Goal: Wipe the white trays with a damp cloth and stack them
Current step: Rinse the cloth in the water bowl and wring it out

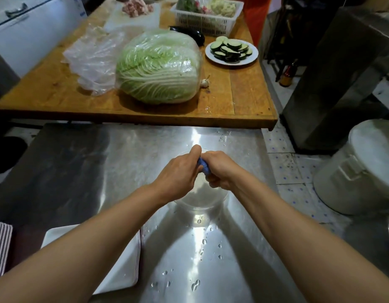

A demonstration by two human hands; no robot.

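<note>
At far left we note a striped cloth (0, 248) at the frame edge, and just right of it the white trays (123, 270), a low stack on the steel surface (84, 162), partly covered by the left forearm. Beyond, on the wooden surface (243, 95), a loose plastic bag (91, 57) lies beside a wrapped napa cabbage (158, 66). At centre, our left hand (178, 176) and right hand (219, 169) meet above a clear bowl (202, 197); both are curled tight around a blue cloth (204, 165), of which only a small fold shows between them. Whether the cloth is being twisted we cannot tell. Water drops (195, 285) dot the steel near the bowl. Further right on the wood: a plate of sliced eggplant (231, 51), with a white basket (207, 16) behind it. At far right, on the tiled floor, stands a white lidded bucket (359, 171).
</note>
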